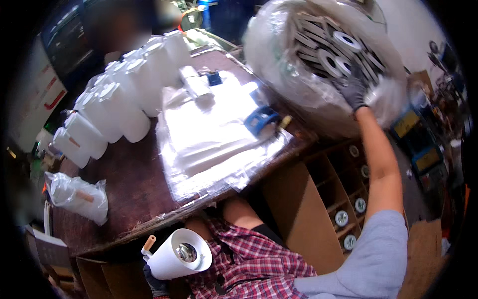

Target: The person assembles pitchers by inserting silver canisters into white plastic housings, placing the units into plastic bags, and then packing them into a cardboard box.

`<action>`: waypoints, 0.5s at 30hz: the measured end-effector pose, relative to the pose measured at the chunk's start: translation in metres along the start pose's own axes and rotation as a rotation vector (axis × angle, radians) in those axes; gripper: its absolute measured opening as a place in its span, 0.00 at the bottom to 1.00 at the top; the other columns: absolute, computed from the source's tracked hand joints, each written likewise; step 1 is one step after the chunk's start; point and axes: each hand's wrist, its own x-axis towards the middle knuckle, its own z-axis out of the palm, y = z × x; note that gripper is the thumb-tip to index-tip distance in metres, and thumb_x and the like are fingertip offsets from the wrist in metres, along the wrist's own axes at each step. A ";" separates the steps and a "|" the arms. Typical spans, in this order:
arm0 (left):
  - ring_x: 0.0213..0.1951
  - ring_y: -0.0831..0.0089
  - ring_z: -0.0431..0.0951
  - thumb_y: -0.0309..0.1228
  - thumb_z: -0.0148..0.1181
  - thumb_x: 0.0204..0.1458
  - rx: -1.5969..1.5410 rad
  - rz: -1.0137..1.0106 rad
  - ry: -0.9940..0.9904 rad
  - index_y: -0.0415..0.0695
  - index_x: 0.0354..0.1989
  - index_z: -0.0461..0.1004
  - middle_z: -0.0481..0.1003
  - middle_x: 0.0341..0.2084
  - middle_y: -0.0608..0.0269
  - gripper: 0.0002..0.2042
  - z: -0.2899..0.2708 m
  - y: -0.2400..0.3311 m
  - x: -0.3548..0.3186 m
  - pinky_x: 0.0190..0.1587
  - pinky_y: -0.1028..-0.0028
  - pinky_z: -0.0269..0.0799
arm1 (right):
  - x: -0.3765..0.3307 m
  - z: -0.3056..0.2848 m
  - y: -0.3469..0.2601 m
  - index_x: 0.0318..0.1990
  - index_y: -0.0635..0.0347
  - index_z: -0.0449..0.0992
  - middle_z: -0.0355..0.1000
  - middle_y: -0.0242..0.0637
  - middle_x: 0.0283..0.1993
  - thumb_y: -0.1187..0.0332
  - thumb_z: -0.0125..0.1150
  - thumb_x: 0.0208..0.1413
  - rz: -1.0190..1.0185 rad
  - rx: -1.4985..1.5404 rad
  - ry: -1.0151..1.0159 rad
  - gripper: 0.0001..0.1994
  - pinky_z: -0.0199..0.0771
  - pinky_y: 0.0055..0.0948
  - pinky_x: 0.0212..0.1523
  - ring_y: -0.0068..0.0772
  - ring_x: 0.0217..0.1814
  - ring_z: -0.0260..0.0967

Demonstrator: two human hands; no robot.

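Note:
My left hand (157, 285), in a dark glove, grips a white cylinder (168, 260) at its far end, low in front of my lap. The cylinder lies tilted, its open end showing a shiny metal part (186, 252) inside. Beside its far end sticks out a tan wooden-looking knob (149, 242). At the upper right my right hand (354, 89), also gloved, reaches into a large clear plastic bag (279, 65). Its fingers close at the edge of a white ring-shaped part (343, 66); the fingertips are partly lost among the parts. Similar ringed pieces (347, 41) lie around it.
Rows of white cylinders (122, 112) stand on the dark table (132, 174). One bagged cylinder (79, 197) lies near its left corner. Clear plastic sheets (209, 134) carry a blue tape dispenser (261, 121). Below the bag is a divided cardboard box (298, 209) holding several round-ended pieces (341, 218).

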 end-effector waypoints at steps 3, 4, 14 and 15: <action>0.59 0.58 0.68 0.55 0.51 0.53 0.024 0.041 0.031 0.46 0.64 0.62 0.69 0.58 0.59 0.34 0.002 0.004 -0.013 0.60 0.55 0.65 | -0.004 0.017 0.026 0.73 0.55 0.42 0.41 0.50 0.76 0.28 0.60 0.39 0.508 -0.064 -0.658 0.60 0.43 0.43 0.73 0.52 0.77 0.39; 0.60 0.58 0.68 0.55 0.51 0.53 0.028 0.057 0.037 0.45 0.65 0.61 0.68 0.58 0.58 0.35 0.008 0.008 -0.017 0.60 0.55 0.65 | -0.012 0.036 0.035 0.74 0.54 0.36 0.35 0.49 0.77 0.25 0.57 0.38 0.707 -0.139 -0.925 0.63 0.40 0.46 0.74 0.51 0.79 0.33; 0.48 0.61 0.76 0.53 0.58 0.50 0.161 0.010 0.211 0.42 0.56 0.69 0.75 0.48 0.56 0.31 0.023 0.012 -0.014 0.52 0.59 0.73 | -0.056 0.175 0.239 0.74 0.50 0.36 0.51 0.51 0.72 0.36 0.62 0.48 0.526 0.160 -0.646 0.55 0.60 0.40 0.64 0.50 0.69 0.54; 0.49 0.60 0.75 0.55 0.59 0.49 0.145 0.009 0.265 0.43 0.56 0.69 0.75 0.49 0.56 0.32 0.023 0.020 -0.032 0.53 0.59 0.72 | -0.077 0.191 0.211 0.74 0.46 0.34 0.51 0.47 0.72 0.38 0.64 0.48 0.677 0.350 -0.746 0.55 0.64 0.40 0.61 0.47 0.67 0.57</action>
